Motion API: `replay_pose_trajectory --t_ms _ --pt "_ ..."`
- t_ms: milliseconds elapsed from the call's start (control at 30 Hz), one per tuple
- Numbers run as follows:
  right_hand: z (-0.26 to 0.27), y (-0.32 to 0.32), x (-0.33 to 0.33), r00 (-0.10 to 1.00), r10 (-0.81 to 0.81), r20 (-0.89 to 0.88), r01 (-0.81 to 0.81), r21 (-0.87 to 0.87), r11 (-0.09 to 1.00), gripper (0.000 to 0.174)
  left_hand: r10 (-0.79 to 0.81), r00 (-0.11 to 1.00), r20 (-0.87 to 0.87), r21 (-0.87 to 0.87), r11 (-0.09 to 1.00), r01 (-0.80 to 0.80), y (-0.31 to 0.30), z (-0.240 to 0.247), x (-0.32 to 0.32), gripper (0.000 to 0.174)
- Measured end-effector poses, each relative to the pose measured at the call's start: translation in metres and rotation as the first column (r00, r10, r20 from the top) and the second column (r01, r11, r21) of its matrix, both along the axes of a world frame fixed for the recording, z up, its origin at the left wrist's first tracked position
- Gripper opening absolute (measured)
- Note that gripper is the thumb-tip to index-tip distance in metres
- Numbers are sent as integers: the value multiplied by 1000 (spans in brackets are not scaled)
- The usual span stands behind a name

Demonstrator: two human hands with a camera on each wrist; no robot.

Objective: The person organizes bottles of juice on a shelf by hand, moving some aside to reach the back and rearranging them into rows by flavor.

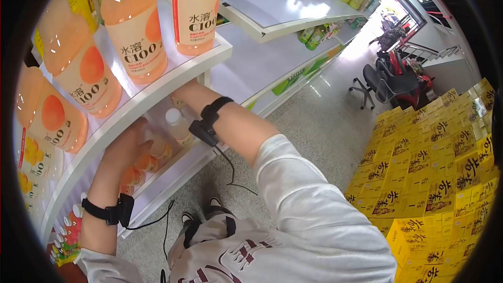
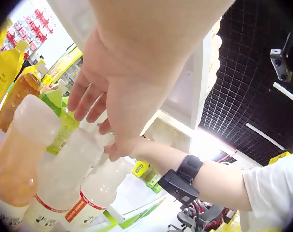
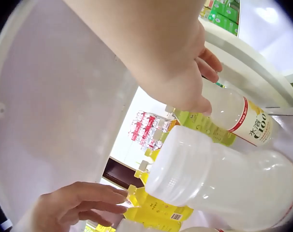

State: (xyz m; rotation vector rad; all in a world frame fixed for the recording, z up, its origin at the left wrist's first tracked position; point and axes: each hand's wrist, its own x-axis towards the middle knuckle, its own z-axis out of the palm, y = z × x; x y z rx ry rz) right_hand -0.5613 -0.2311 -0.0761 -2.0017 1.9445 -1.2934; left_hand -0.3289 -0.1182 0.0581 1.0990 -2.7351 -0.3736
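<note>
My right hand (image 3: pixel 183 79) reaches in under the upper shelf board, its thumb and fingers around the top of a pale C100 drink bottle (image 3: pixel 255 121). In the left wrist view the same bottle (image 2: pixel 95 191) stands at the end of a row, the right hand (image 2: pixel 120 149) at its top. My left hand (image 1: pixel 128 144) is under the board too, fingers loosely extended and holding nothing. A second pale bottle (image 2: pixel 71 169) and an orange one (image 2: pixel 18 159) stand near it. In the head view the board hides most of the right hand.
Orange C100 bottles (image 1: pixel 139 36) line the curved upper shelf (image 1: pixel 220 55) above my hands. Yellow drink bottles (image 3: pixel 156 208) stand farther back. Yellow cartons (image 1: pixel 429 178) are stacked on the floor at right, with an office chair (image 1: pixel 385 81) beyond. Cables (image 1: pixel 230 167) hang from both wrist cameras.
</note>
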Motion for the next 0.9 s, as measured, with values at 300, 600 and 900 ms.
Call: replay_pose_trajectory --t_ms 300,600,900 --pt "66 39 -23 965 260 -32 -213 483 850 57 2 1000 20 18 1000 -3 -12 3 10 54" --pt "108 91 -43 866 338 -370 -185 390 902 71 -108 994 -26 -135 985 103 -7 1 -5 61" --pt "80 116 -64 891 375 -257 -236 443 865 43 -86 992 94 212 975 64 -14 -29 -43 68"
